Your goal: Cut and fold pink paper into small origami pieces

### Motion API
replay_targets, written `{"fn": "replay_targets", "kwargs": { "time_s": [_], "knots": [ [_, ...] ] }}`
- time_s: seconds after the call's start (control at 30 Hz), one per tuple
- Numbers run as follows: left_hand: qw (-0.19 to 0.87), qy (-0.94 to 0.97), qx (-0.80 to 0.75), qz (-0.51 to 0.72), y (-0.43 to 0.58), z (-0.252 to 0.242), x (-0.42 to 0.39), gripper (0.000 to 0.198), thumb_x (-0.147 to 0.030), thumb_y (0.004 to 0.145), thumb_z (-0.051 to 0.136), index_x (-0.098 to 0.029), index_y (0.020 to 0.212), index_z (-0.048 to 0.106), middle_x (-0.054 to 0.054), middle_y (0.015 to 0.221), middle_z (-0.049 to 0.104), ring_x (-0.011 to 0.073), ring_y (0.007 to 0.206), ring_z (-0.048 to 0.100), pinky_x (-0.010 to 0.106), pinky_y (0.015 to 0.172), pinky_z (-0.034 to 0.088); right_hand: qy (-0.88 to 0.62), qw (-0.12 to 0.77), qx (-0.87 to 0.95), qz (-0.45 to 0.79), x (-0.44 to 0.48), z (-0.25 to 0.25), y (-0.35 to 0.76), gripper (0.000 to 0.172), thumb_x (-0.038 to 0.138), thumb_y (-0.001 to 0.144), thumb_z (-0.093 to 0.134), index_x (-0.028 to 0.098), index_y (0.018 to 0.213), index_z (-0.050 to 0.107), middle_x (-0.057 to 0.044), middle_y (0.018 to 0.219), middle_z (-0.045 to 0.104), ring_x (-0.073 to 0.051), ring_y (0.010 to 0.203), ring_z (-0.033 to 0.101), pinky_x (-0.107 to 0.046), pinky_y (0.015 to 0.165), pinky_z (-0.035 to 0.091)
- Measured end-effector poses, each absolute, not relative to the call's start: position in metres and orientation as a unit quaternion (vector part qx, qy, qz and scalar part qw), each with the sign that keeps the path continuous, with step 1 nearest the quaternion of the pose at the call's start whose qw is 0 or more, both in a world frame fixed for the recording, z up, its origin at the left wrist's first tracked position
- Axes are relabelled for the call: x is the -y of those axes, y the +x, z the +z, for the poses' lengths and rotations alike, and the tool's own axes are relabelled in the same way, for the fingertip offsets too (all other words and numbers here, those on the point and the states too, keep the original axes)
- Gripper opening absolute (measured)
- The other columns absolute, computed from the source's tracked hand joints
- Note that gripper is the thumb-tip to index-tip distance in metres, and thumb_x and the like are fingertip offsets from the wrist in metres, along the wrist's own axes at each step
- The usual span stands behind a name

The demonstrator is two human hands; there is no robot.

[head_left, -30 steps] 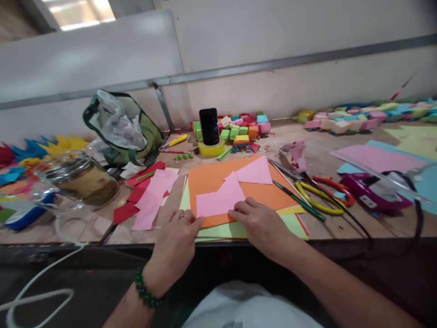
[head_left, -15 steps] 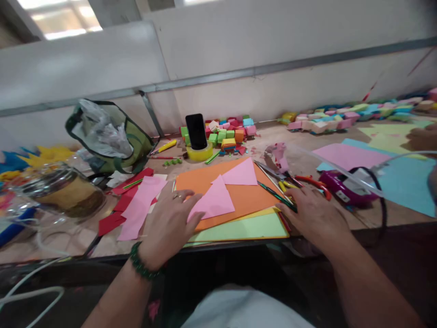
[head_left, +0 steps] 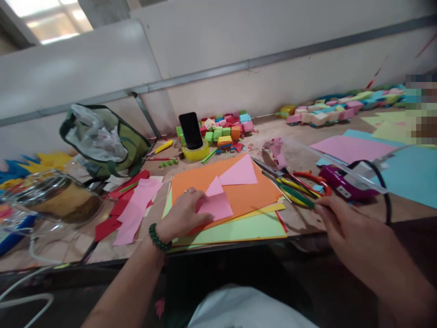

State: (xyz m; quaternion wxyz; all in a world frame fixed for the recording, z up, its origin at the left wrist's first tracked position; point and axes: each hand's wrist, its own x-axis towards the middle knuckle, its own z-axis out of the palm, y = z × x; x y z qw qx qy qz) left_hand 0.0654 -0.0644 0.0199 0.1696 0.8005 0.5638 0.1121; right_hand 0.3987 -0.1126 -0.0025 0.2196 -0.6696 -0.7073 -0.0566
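My left hand (head_left: 186, 212), with a green bead bracelet at the wrist, lies over the left side of a small pink paper piece (head_left: 218, 207). Its thumb rests apart from the fingers on the paper. Above it is a second pink paper piece (head_left: 241, 173), pointed at the top. Both lie on an orange sheet (head_left: 191, 177) that tops a stack of coloured sheets. To the right, my right hand (head_left: 344, 218) pinches the near end of a slim green tool (head_left: 300, 198); whether it is a pen or a blade handle I cannot tell. Scissors (head_left: 268, 168) lie beyond it.
Red-handled pliers (head_left: 322, 180), a pink glue gun (head_left: 280, 152) and a purple device (head_left: 344, 184) lie right. A phone (head_left: 191, 131) stands in a yellow tape roll (head_left: 196, 152) before folded paper blocks (head_left: 221, 134). Leftward are a green bag (head_left: 131, 146) and jar (head_left: 68, 200).
My right hand has risen off the table edge and moved right, now gripping the green tool. My left hand has shifted right over the lower pink piece, its fingers more bent.
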Motion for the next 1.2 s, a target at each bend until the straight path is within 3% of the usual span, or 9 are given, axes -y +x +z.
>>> {"fn": "replay_targets", "kwargs": {
  "time_s": [0.07, 0.23, 0.57, 0.9, 1.03, 1.1, 1.2],
  "knots": [
    [0.225, 0.795, -0.538, 0.168, 0.068, 0.016, 0.064, 0.022, -0.036, 0.086, 0.052, -0.016, 0.089, 0.061, 0.008, 0.094, 0.059, 0.0207, 0.088, 0.055, 0.036, 0.083, 0.044, -0.662, 0.239, 0.710, 0.025, 0.120, 0.001, 0.403, 0.024, 0.032, 0.091, 0.035, 0.021, 0.094, 0.056, -0.012, 0.087, 0.069, -0.027, 0.080, 0.066, -0.035, 0.063, 0.047],
    [0.273, 0.793, -0.498, 0.219, 0.082, 0.013, 0.062, 0.019, -0.030, 0.089, 0.046, -0.017, 0.084, 0.059, 0.007, 0.092, 0.059, 0.0199, 0.089, 0.054, 0.036, 0.085, 0.043, -0.629, 0.250, 0.721, 0.152, 0.126, -0.006, 0.395, 0.029, 0.044, 0.092, 0.039, 0.024, 0.104, 0.057, -0.007, 0.099, 0.070, -0.024, 0.084, 0.068, -0.033, 0.067, 0.051],
    [0.230, 0.802, -0.490, 0.254, 0.096, 0.008, 0.066, 0.012, -0.022, 0.088, 0.046, -0.017, 0.083, 0.056, 0.009, 0.101, 0.057, 0.0202, 0.096, 0.053, 0.036, 0.089, 0.042, -0.557, 0.279, 0.770, 0.137, 0.132, -0.022, 0.385, 0.019, 0.036, 0.092, 0.046, 0.025, 0.102, 0.058, -0.005, 0.099, 0.065, -0.024, 0.091, 0.065, -0.035, 0.074, 0.051],
    [0.178, 0.796, -0.518, 0.259, 0.091, 0.004, 0.068, 0.016, -0.025, 0.089, 0.044, -0.018, 0.082, 0.056, 0.010, 0.102, 0.058, 0.0226, 0.100, 0.055, 0.040, 0.091, 0.044, -0.571, 0.307, 0.755, 0.097, 0.135, -0.021, 0.391, 0.022, 0.036, 0.092, 0.047, 0.023, 0.102, 0.061, -0.006, 0.102, 0.067, -0.023, 0.094, 0.065, -0.034, 0.079, 0.051],
    [0.130, 0.804, -0.532, 0.231, 0.092, 0.002, 0.072, 0.025, -0.028, 0.090, 0.045, -0.017, 0.110, 0.056, 0.014, 0.124, 0.053, 0.0256, 0.122, 0.046, 0.047, 0.103, 0.036, -0.599, 0.320, 0.723, 0.125, 0.133, -0.019, 0.389, 0.024, 0.035, 0.091, 0.046, 0.023, 0.104, 0.062, -0.005, 0.099, 0.070, -0.022, 0.087, 0.068, -0.032, 0.076, 0.052],
    [0.106, 0.814, -0.532, 0.206, 0.093, 0.004, 0.077, 0.039, -0.029, 0.093, 0.041, -0.018, 0.130, 0.046, 0.016, 0.139, 0.043, 0.0263, 0.133, 0.035, 0.050, 0.108, 0.029, -0.619, 0.309, 0.704, 0.160, 0.129, -0.016, 0.387, 0.027, 0.036, 0.092, 0.044, 0.022, 0.106, 0.062, -0.006, 0.093, 0.072, -0.022, 0.081, 0.068, -0.032, 0.071, 0.053],
    [0.101, 0.834, -0.520, 0.154, 0.094, 0.006, 0.083, 0.048, -0.033, 0.097, 0.034, -0.023, 0.144, 0.031, 0.014, 0.152, 0.026, 0.0279, 0.141, 0.022, 0.055, 0.111, 0.021, -0.606, 0.302, 0.710, 0.195, 0.122, -0.011, 0.384, 0.028, 0.036, 0.092, 0.042, 0.022, 0.103, 0.063, -0.006, 0.096, 0.071, -0.023, 0.086, 0.067, -0.033, 0.075, 0.052]
  ]
}}
